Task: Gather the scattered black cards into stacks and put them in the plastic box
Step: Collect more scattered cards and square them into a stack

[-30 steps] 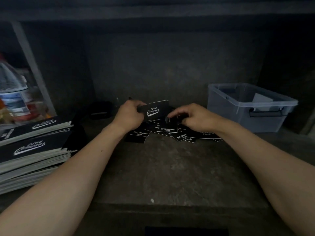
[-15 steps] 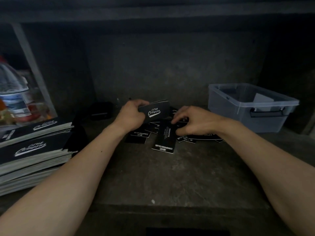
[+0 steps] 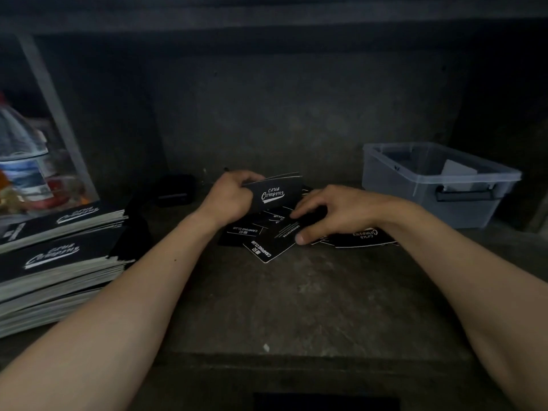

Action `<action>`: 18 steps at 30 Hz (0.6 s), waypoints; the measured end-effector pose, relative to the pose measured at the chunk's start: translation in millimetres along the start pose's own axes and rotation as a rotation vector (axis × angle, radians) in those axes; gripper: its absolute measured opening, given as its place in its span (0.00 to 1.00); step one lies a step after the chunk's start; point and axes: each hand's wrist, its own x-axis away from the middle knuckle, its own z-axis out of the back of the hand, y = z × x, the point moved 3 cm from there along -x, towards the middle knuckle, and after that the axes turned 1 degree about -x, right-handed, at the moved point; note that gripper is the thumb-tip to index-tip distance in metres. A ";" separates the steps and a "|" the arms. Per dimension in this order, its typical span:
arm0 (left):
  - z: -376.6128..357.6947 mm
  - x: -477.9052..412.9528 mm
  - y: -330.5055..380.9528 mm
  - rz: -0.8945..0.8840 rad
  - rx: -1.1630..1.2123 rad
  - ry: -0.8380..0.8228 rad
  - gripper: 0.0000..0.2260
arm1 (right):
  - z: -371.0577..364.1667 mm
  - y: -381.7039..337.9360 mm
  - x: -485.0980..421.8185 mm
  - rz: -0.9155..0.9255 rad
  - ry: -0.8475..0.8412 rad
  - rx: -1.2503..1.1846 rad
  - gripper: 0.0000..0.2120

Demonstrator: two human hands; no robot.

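Black cards with white "Club Camping" print lie scattered in a pile (image 3: 246,231) on the dark concrete surface at centre. My left hand (image 3: 231,197) holds a small stack of gathered cards (image 3: 274,192) upright above the pile. My right hand (image 3: 335,213) rests on the pile and pinches one long black card (image 3: 271,247) between thumb and fingers, its near end tilted toward me. More cards (image 3: 363,237) show under my right wrist. The translucent plastic box (image 3: 415,185) stands to the right, with a pale object inside it.
Two tall stacks of black booklets (image 3: 59,262) sit at the left. A plastic bottle (image 3: 20,161) stands behind them beside a metal post. A small dark box (image 3: 175,191) lies near the back wall. A concrete wall closes the back.
My right hand has pulled one long card out of the pile and turned it toward the left. The left hand holds its stack in nearly the same place.
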 end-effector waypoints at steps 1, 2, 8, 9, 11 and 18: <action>-0.2 -1.0 -0.9 0.000 0.001 0.003 0.17 | 2.0 1.3 1.8 -0.017 -0.015 0.023 0.28; -0.7 -1.8 -1.2 -0.006 0.003 0.005 0.16 | 3.0 2.0 2.7 -0.026 -0.016 0.050 0.29; -4.7 7.4 17.4 -0.043 0.016 -0.079 0.10 | -3.8 0.2 -7.8 0.059 0.267 0.032 0.18; -4.4 9.7 19.5 -0.026 0.026 -0.125 0.10 | -2.9 1.0 -9.1 0.052 0.360 0.060 0.21; -5.4 12.4 20.1 -0.063 0.007 -0.188 0.10 | 0.2 5.7 -12.7 0.027 0.547 0.032 0.19; 4.6 -3.3 -2.1 -0.144 -0.203 0.075 0.05 | 6.6 41.2 -11.5 -0.310 0.399 -0.123 0.24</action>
